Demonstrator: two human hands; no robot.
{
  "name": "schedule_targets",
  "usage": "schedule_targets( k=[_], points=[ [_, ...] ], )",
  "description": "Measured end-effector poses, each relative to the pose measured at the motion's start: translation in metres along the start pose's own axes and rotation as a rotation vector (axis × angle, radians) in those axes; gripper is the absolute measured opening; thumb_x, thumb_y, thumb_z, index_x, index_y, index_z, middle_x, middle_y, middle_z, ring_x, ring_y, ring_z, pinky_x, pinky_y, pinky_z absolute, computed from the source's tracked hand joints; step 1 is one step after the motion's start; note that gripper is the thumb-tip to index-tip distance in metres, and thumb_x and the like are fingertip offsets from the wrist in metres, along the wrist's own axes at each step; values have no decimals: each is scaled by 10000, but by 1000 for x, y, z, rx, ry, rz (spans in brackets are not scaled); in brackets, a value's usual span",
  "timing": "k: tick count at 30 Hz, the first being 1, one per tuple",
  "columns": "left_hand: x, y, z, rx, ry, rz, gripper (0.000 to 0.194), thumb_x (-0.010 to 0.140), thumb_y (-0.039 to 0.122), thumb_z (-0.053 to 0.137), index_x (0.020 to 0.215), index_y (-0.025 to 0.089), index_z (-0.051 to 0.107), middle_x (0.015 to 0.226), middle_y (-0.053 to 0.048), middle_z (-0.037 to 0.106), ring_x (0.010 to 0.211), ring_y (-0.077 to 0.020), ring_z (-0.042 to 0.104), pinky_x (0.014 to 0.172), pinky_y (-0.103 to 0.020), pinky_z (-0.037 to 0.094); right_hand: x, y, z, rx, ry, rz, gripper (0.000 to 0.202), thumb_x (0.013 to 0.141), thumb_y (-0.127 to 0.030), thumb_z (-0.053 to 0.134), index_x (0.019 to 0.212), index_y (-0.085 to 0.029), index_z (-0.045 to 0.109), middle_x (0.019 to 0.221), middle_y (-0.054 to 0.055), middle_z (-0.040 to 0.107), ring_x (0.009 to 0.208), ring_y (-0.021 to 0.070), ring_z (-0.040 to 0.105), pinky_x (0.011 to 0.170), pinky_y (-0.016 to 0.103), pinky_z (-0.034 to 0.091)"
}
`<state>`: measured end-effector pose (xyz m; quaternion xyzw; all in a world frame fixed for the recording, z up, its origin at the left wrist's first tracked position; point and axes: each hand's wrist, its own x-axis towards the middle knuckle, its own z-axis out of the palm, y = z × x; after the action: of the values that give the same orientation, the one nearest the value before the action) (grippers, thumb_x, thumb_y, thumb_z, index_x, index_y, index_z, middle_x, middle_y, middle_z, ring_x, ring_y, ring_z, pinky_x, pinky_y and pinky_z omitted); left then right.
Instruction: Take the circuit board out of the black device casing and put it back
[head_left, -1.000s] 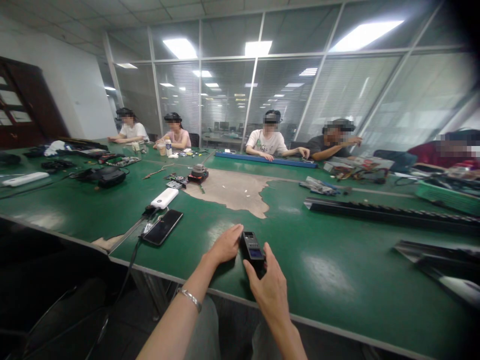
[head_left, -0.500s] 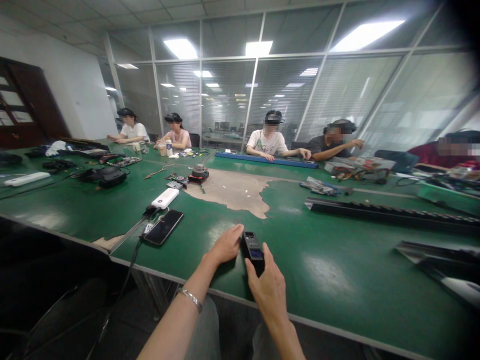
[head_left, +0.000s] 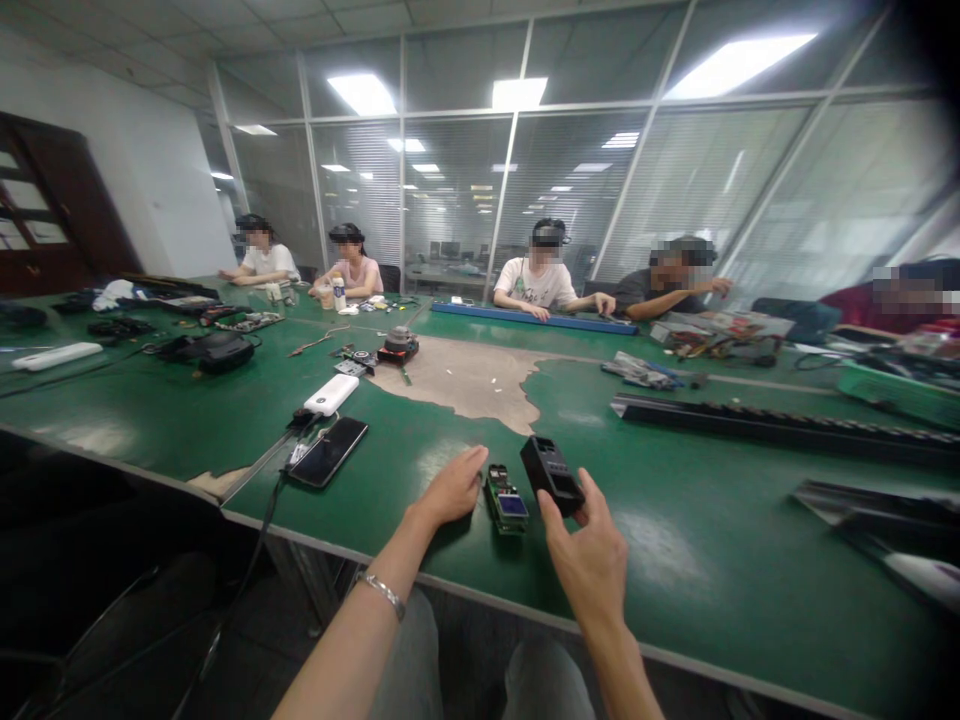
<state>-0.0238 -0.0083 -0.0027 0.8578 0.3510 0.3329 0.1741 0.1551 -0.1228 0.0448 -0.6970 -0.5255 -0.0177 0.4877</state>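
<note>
Nearest the camera, a silver bracelet (head_left: 382,593) circles the wrist of the left hand (head_left: 450,488), which rests on the green bench (head_left: 652,520) with its fingers side by side and loosely extended, gripping nothing visible. Just beside its fingertips, between the two hands, the circuit board (head_left: 501,490) lies on the bench, its small blue screen (head_left: 513,505) facing up. The right hand (head_left: 591,555) pinches the black housing (head_left: 549,470) between thumb and fingers, tilted, to the right of the board and apart from it; whether the housing touches the bench I cannot tell.

Beyond the left hand, to its left, lie a dark phone (head_left: 328,452) and, past it, a white power bank (head_left: 332,395). Ahead of both hands spreads a bare tan patch (head_left: 472,385), with a dark-and-red device (head_left: 397,347) at its far left. Farther right of the right hand runs a long black rail (head_left: 720,422). At the far side, a person in a white printed shirt (head_left: 538,284) has both hands at a long blue bar (head_left: 517,317).
</note>
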Motion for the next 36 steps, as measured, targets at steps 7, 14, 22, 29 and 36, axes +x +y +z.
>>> schedule_targets(
  k=[7,14,22,29,36],
  points=[
    [0,1,-1,30,-10,-11,522,884,148,407,1406,140,380,1467,-112,397,1360,-211,365,1156,-389,300,-7,41,2,-143,-73,70,715,798,-555,531,1357,-114,470,1225,181,614,1041,319,622,911,451,463],
    [1,2,-2,35,-24,-14,524,888,149,400,1412,155,375,1469,-94,398,1364,-196,358,1159,-376,293,-13,50,11,-157,-90,-25,729,818,-524,504,1352,-32,437,1291,228,548,1169,325,544,997,447,416],
    [1,1,0,55,-17,-2,513,896,154,397,1406,107,379,1458,-132,406,1357,-206,370,1157,-374,293,-14,57,14,-138,-41,-98,845,792,-577,516,1384,7,366,1355,253,468,1257,339,447,1058,458,357],
    [1,-1,2,52,-3,-1,517,896,153,392,1411,132,376,1461,-116,406,1355,-199,373,1156,-383,299,-15,54,12,-129,-42,-69,861,797,-596,498,1385,19,363,1351,262,471,1251,351,456,1055,458,360],
    [1,0,0,28,-12,-22,528,883,147,401,1409,117,379,1460,-120,406,1361,-205,363,1162,-380,287,-16,54,11,-138,-61,-46,813,819,-564,490,1393,-2,365,1351,247,485,1241,347,477,1039,457,378]
  ],
)
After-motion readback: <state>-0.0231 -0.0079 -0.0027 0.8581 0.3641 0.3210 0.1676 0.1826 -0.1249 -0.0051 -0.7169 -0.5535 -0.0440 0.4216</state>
